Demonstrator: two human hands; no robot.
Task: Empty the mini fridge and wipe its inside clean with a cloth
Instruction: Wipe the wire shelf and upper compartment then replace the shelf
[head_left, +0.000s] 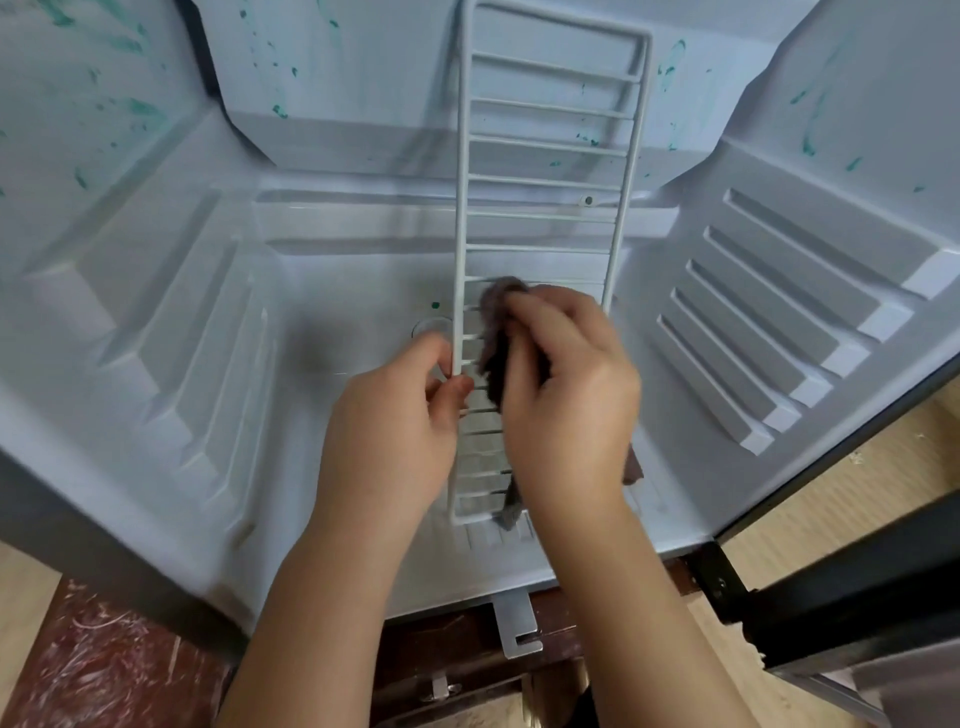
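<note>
I'm wiping the rack (545, 171) mid-frame: left hand (395, 431) pinching its edge, right hand (566, 395) gripping the cloth (498, 332). Green stains (137, 106) upper left are waiting next.

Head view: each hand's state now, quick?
Left hand: closed, pinching the white wire fridge rack by its edge.
Right hand: closed, holding the dark grey cloth against it.
</note>
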